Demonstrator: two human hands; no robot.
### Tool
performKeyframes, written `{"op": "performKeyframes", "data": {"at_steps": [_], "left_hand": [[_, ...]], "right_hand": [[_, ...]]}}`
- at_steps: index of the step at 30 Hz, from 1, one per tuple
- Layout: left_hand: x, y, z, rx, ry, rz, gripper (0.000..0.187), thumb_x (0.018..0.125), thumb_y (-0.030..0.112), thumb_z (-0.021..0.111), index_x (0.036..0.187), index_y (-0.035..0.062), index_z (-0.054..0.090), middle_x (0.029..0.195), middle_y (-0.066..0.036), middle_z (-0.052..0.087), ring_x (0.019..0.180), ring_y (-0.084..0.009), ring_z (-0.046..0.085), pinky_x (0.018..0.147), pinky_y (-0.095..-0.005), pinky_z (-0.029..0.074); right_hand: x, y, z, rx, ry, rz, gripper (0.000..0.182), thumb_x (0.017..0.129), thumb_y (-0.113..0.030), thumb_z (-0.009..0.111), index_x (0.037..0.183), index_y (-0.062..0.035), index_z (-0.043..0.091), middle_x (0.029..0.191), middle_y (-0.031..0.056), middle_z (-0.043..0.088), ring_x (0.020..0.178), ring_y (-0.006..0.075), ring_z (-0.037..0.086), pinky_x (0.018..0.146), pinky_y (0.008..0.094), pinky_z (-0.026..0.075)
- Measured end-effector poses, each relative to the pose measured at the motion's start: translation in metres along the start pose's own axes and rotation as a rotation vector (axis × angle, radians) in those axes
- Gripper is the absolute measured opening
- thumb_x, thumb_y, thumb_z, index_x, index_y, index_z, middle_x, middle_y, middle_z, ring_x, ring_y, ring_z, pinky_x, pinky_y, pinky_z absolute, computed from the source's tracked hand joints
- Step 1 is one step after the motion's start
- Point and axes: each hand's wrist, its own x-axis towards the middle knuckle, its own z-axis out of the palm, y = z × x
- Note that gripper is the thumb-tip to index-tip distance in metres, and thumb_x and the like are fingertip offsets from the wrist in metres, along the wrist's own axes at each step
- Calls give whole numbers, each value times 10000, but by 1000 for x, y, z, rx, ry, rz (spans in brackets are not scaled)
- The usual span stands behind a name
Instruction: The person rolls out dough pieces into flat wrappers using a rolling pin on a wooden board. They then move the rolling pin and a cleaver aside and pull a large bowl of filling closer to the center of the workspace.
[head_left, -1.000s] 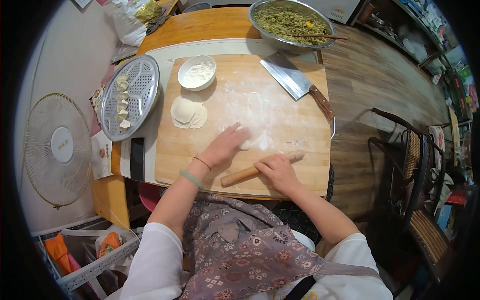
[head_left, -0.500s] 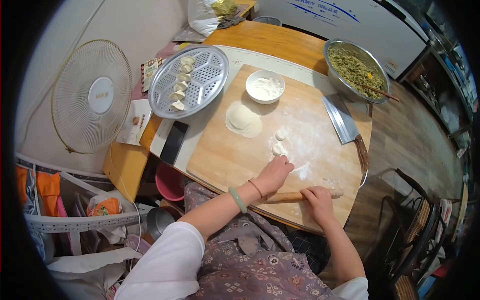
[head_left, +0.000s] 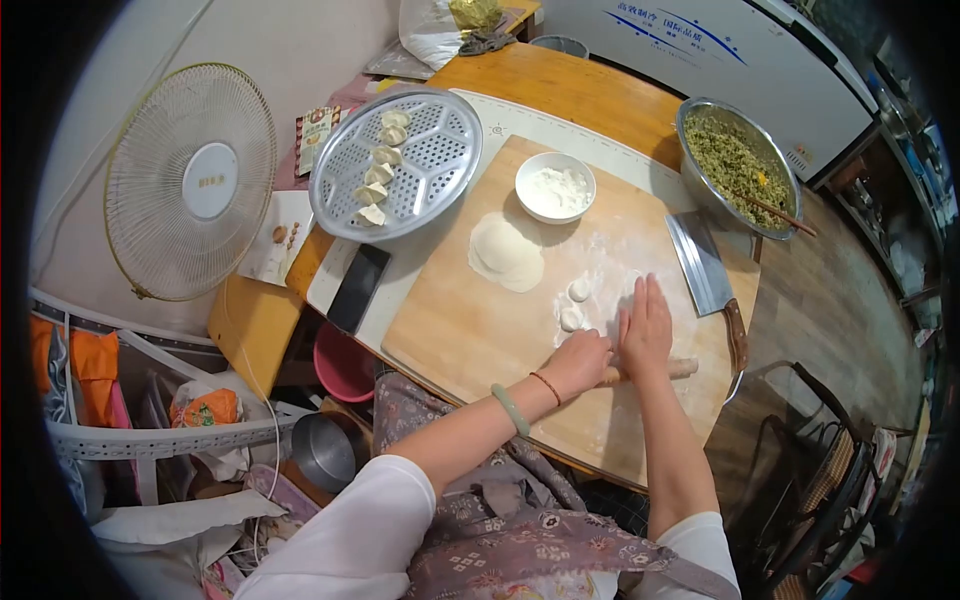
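Observation:
My left hand (head_left: 580,364) is closed over the floured wooden board (head_left: 440,322), fingers curled down; whatever they hold is hidden. Just beyond its knuckles lie two small dough pieces (head_left: 573,318) dusted with flour. My right hand (head_left: 646,328) is stretched out flat beside it, fingers pointing away from me. A rolling pin (head_left: 683,368) lies crosswise on the board, partly covered by my right wrist and left hand. Farther back on the board are a pile of flat round dough wrappers (head_left: 506,252) and a white bowl (head_left: 556,211) of flour.
A cleaver (head_left: 700,265) lies along the board's right side, near a metal bowl (head_left: 695,178) of green filling with chopsticks. To the left are a perforated metal tray (head_left: 440,190) bearing several dumplings, a black phone (head_left: 358,288) and a fan (head_left: 190,180).
My right hand has left the rolling pin, moved forward and flattened near my left hand. My left hand remains closed by the dough pieces. The whole view has shifted slightly.

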Motion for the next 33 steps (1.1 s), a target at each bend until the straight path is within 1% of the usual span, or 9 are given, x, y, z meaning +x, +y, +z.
{"op": "performKeyframes", "data": {"at_steps": [3, 7, 12, 17, 22, 24, 28, 30, 33], "left_hand": [[-12, -4, -1, -46, 40, 85, 154, 815, 154, 573, 856, 20, 636, 790, -173, 594, 808, -346, 570, 736, -430, 462], [-38, 15, -18, -247, -57, -57, 174, 818, 192, 579, 859, 34, 637, 807, -189, 593, 801, -361, 579, 733, -434, 464], [-9, 15, -25, 29, -154, -64, 208, 817, 244, 588, 844, 47, 649, 827, -189, 597, 790, -367, 585, 724, -440, 466], [-25, -3, -24, -90, -157, -55, 180, 815, 211, 584, 796, 37, 625, 794, -164, 606, 785, -352, 592, 706, -429, 467], [-32, 0, -26, -94, -200, -209, 146, 809, 180, 591, 791, 36, 610, 740, -163, 616, 728, -343, 604, 662, -416, 477], [-15, -3, -23, -54, 28, -116, 148, 797, 187, 608, 793, 39, 612, 711, -159, 619, 691, -338, 608, 635, -414, 480], [-18, -11, -28, -33, -128, -13, 142, 805, 177, 605, 810, 36, 614, 732, -162, 628, 687, -332, 613, 629, -413, 482], [-32, -13, -30, -114, -164, -121, 140, 808, 176, 602, 813, 36, 614, 735, -164, 629, 688, -333, 614, 630, -410, 483], [-32, -11, -27, -164, -140, -215, 149, 809, 185, 595, 792, 38, 610, 745, -169, 631, 704, -349, 610, 638, -422, 479]], "right_hand": [[-58, -5, -29, -6, -146, -53, 570, 789, -211, 602, 1291, 11, 446, 1337, 223, 428, 1226, 363, 425, 1021, 464, 332], [-88, -2, -35, -87, -268, -54, 585, 763, -237, 620, 1284, -17, 472, 1303, 206, 472, 1200, 349, 458, 1013, 461, 348], [-5, -4, -5, 8, 75, 182, 472, 848, -202, 570, 1258, 12, 477, 1316, 214, 460, 1195, 366, 446, 1016, 435, 344], [-87, -12, -36, -53, -252, -48, 563, 820, -282, 582, 1284, 9, 450, 1306, 212, 473, 1211, 342, 453, 1011, 431, 346], [-29, -14, -15, -39, -190, 40, 601, 835, -307, 568, 1305, 30, 407, 1358, 216, 411, 1259, 326, 398, 1024, 423, 335], [-10, -14, -6, -26, -70, 90, 600, 846, -307, 560, 1309, 37, 394, 1364, 220, 399, 1262, 331, 389, 1026, 417, 333], [-57, -18, -31, 26, -232, 76, 604, 857, -307, 552, 1317, 42, 376, 1366, 229, 394, 1256, 344, 394, 1028, 413, 333], [-94, -20, -50, -27, -373, -82, 608, 855, -303, 554, 1320, 44, 368, 1366, 233, 391, 1251, 356, 395, 1026, 408, 334], [-61, -16, -27, -18, -266, -92, 619, 836, -320, 577, 1302, 46, 397, 1358, 238, 401, 1246, 358, 402, 1020, 427, 340]]}}
